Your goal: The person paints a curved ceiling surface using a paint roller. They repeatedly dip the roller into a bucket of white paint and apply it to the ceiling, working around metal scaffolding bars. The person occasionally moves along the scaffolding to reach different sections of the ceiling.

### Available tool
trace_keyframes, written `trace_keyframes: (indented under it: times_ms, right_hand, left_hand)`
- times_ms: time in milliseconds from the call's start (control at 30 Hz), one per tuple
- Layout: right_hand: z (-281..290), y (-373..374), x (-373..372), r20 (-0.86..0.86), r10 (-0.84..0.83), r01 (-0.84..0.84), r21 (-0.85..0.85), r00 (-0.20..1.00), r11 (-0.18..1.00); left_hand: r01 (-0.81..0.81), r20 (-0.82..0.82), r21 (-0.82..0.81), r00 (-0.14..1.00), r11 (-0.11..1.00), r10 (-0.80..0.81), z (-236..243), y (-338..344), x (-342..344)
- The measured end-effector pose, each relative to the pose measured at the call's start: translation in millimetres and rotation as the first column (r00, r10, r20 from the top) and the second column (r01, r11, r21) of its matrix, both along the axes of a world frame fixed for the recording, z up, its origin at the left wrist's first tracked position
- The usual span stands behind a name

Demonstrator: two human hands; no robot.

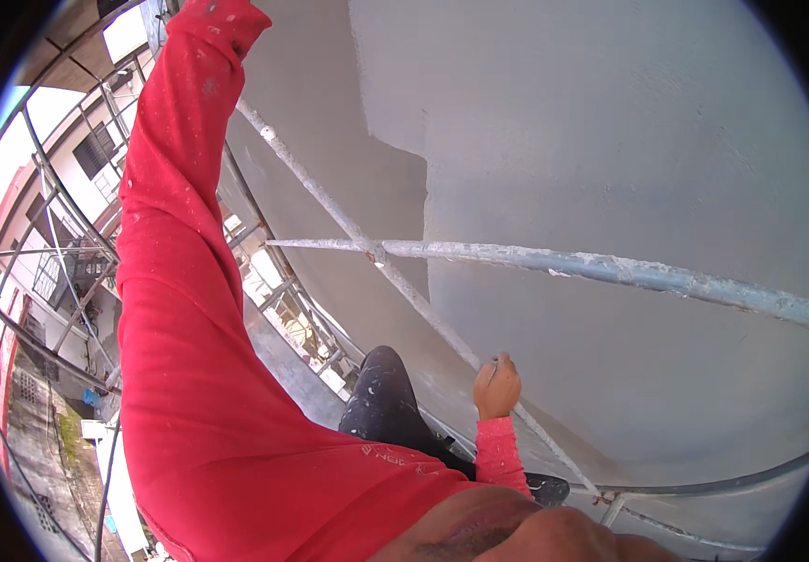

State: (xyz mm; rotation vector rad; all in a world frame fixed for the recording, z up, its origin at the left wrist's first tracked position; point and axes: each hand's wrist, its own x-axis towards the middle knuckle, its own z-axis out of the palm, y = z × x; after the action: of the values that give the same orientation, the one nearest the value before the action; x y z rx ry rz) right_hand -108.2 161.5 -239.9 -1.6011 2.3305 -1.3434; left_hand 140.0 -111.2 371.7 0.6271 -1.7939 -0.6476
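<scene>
1. The left arm in a red sleeve [179,281] stretches straight up out of frame; its hand is unseen, so its grip cannot be told.
2. The right hand [497,387] hangs low, fist curled around the diagonal scaffold brace [404,286].
3. Above the fingers runs a horizontal scaffold tube [610,270]; beyond them rises the grey plastered wall [610,140]; open air lies left.

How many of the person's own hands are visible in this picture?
1. The right hand is low in the centre, closed on a diagonal scaffold pipe near the wall. The left arm in a red sleeve reaches up; its hand is out of view.
</scene>
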Motion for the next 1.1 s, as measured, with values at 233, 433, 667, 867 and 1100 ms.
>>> trace_keyframes:
  times_ms: [233,433,667,867,1100]
  right_hand:
    - [-1.5,0.3,-2.7,0.014,-0.003,0.003,-0.006,1.0,1.0]
    - [0.6,0.5,3.7,0.024,0.007,-0.006,-0.022,1.0,1.0]
    - [-5.3,-0.7,-0.6,-0.025,-0.028,0.027,-0.032,0.999,0.999]
    - [-7.3,-4.9,1.5,0.009,-0.033,0.034,-0.05,0.999,0.998]
    - [-1.3,-3.5,1.1,0.004,-0.035,0.035,-0.038,0.999,0.999]
  left_hand:
    - [-0.048,0.096,0.367,0.995,0.929,0.013,-181.7,33.6,18.4]
    - [-0.232,0.321,0.478,0.944,0.847,0.077,-298.9,96.2,32.0]
    - [-0.261,0.418,0.598,0.908,0.758,-0.018,-388.6,111.2,44.2]
    - [-0.122,0.122,0.339,0.989,0.933,0.085,-413.4,117.2,48.4]
    - [-0.102,-0.089,0.222,0.988,0.97,0.125,-509.8,176.3,105.2]
